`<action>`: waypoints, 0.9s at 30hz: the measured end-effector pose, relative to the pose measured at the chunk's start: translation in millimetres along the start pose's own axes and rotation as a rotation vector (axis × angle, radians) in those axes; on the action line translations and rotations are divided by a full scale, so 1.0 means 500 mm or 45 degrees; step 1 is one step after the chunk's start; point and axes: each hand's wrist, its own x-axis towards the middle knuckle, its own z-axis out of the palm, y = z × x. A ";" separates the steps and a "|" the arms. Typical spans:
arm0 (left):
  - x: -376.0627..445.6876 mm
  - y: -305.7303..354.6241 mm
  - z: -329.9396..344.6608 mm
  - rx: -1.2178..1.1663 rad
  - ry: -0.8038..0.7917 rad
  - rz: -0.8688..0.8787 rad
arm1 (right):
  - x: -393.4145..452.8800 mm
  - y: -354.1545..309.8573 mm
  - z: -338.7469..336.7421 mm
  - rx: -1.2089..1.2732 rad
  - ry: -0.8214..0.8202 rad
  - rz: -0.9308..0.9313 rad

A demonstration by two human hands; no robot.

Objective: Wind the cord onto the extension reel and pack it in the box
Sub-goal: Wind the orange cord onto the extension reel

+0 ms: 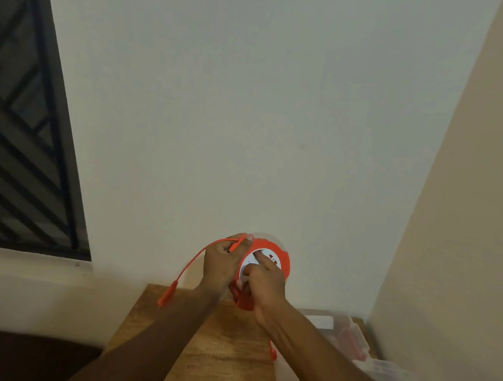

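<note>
You're facing a plain off-white painted wall (251,113), dimly lit, no strong shadows. A cream side wall (481,212) meets it at the right corner. At your left, a dark window with a black diagonal metal grille (17,124) sits above a pale ledge (21,266). Below you, a brown wood-grain counter (222,356) butts against the wall. Bottom left is a dark, unclear area.
</note>
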 end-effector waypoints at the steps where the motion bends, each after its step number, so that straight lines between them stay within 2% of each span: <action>1: 0.002 -0.001 -0.004 0.003 0.004 -0.018 | 0.001 0.002 -0.008 -0.138 -0.058 -0.043; 4: 0.011 -0.006 -0.026 -0.055 0.007 -0.097 | 0.011 0.004 -0.044 -0.747 -0.233 -0.309; 6: 0.014 -0.010 -0.042 -0.104 -0.011 -0.148 | 0.025 0.000 -0.080 -1.381 -0.311 -0.594; 8: 0.015 -0.011 -0.051 -0.093 -0.035 -0.161 | 0.037 -0.007 -0.105 -1.977 -0.279 -0.844; 10: 0.012 -0.008 -0.051 -0.025 -0.071 -0.150 | 0.039 -0.024 -0.113 -2.361 -0.206 -1.133; 12: 0.007 -0.004 -0.047 0.038 -0.102 -0.142 | 0.047 -0.039 -0.115 -2.609 -0.252 -1.466; 15: 0.004 0.002 -0.048 0.033 -0.125 -0.183 | 0.061 -0.055 -0.129 -2.693 -0.561 -1.853; 17: 0.004 0.010 -0.050 0.018 -0.133 -0.208 | 0.071 -0.061 -0.138 -2.731 -0.742 -1.941; 19: 0.002 0.018 -0.051 0.020 -0.154 -0.217 | 0.077 -0.074 -0.145 -2.763 -0.784 -1.995; 27: 0.002 0.026 -0.056 -0.086 -0.167 -0.318 | 0.079 -0.111 -0.143 -2.982 -0.779 -1.850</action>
